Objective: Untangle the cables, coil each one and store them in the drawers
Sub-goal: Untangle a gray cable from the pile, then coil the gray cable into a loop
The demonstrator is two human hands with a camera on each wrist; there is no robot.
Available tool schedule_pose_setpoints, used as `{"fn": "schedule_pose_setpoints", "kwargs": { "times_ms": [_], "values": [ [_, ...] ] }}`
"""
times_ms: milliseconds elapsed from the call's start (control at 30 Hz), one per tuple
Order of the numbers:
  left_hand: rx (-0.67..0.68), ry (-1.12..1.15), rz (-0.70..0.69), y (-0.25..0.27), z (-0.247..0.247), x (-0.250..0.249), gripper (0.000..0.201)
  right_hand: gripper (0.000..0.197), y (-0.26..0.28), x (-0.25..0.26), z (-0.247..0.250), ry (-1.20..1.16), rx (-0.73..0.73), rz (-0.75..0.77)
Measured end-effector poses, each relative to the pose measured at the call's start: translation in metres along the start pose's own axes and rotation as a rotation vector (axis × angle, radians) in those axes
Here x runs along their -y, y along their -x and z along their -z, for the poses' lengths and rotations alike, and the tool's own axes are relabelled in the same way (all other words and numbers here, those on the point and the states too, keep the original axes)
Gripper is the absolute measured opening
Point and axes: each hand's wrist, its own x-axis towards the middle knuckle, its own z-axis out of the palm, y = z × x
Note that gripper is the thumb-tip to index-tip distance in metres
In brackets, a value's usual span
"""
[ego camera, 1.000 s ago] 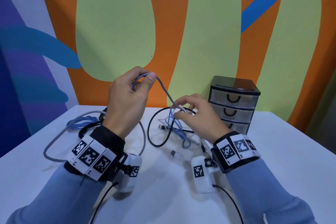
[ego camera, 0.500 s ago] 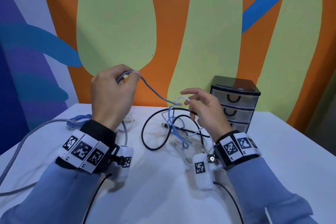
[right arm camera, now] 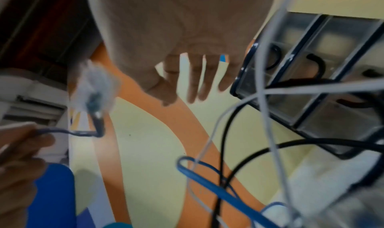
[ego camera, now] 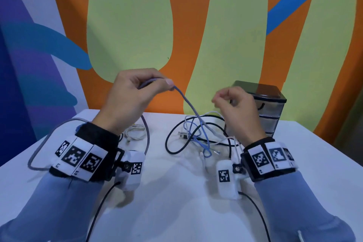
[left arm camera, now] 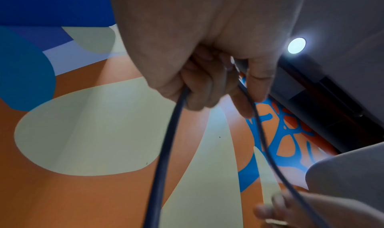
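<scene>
My left hand [ego camera: 167,84] is raised above the table and pinches a grey cable [ego camera: 188,104] between thumb and fingers. The cable slopes down to the right into a tangle of black cable [ego camera: 167,143], blue cable [ego camera: 204,141] and white cable [ego camera: 188,122]. In the left wrist view two grey cable strands [left arm camera: 166,141] hang from the left hand [left arm camera: 218,77]. My right hand [ego camera: 218,100] hovers above the tangle. In the right wrist view the right hand [right arm camera: 187,83] has loose fingers with nothing in them. The black drawer unit [ego camera: 271,108] stands behind it, drawers closed.
A small white cable bundle [ego camera: 133,133] lies behind my left wrist. The grey cable's long loop [ego camera: 39,143] reaches the table's left edge. The white table [ego camera: 176,202] ends against the painted wall, and the drawer unit [right arm camera: 311,67] stands at the back right.
My right hand has risen out of the tangle and let go of the white cable it was lifting. My left hand, still pinching the grey cable, rose and then shifted right.
</scene>
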Motion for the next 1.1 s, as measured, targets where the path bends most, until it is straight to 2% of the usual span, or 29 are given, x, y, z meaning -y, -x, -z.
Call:
{"fn": "schedule_pose_setpoints", "kwargs": {
  "times_ms": [67, 100, 167, 233, 367, 467, 533, 600, 667, 733, 800, 867, 1000, 1100],
  "values": [
    [0.141, 0.025, -0.003, 0.004, -0.002, -0.007, 0.016, 0.017, 0.004, 0.018, 0.001, -0.358, 0.211, -0.023],
    [0.198, 0.025, -0.007, 0.006, -0.005, -0.01, 0.015, 0.027, 0.008, 0.028, -0.002, -0.499, 0.346, -0.073],
    [0.274, 0.003, -0.032, 0.009, -0.009, -0.014, 0.014, 0.047, 0.018, 0.041, -0.009, -0.62, 0.581, -0.172],
    [0.325, -0.038, -0.05, 0.01, -0.01, -0.016, 0.015, 0.049, 0.023, 0.045, -0.015, -0.628, 0.678, -0.227],
    [0.322, -0.013, -0.02, 0.01, -0.014, -0.017, 0.016, 0.046, 0.022, 0.045, -0.012, -0.729, 0.623, -0.308],
    [0.265, 0.038, 0.094, 0.008, -0.011, -0.014, 0.023, 0.045, 0.018, 0.044, -0.005, -0.761, 0.527, -0.287],
    [0.338, -0.012, 0.176, 0.004, -0.001, -0.008, 0.012, 0.044, 0.015, 0.042, -0.003, -0.842, 0.466, -0.277],
    [0.492, -0.091, 0.251, 0.004, 0.005, -0.001, 0.005, 0.044, 0.012, 0.041, -0.003, -0.954, 0.389, -0.27],
    [0.575, -0.138, 0.319, 0.006, 0.002, 0.006, 0.011, 0.047, 0.009, 0.039, -0.002, -0.971, 0.316, -0.24],
    [0.509, -0.125, 0.386, 0.005, -0.004, 0.013, 0.02, 0.051, 0.008, 0.038, 0.0, -0.898, 0.29, -0.174],
    [0.379, -0.117, 0.383, 0.004, -0.009, 0.017, 0.025, 0.054, 0.008, 0.039, 0.002, -0.833, 0.343, -0.125],
    [0.254, -0.203, 0.28, 0.001, -0.011, 0.019, 0.026, 0.056, 0.012, 0.041, 0.004, -0.793, 0.46, -0.107],
    [0.012, -0.55, 0.029, -0.001, -0.008, 0.019, 0.02, 0.049, 0.016, 0.046, 0.009, -0.802, 0.664, -0.067],
    [-0.068, -0.71, -0.113, 0.001, -0.006, 0.018, 0.021, 0.057, 0.017, 0.049, 0.01, -0.834, 0.74, -0.076]
  ]
}}
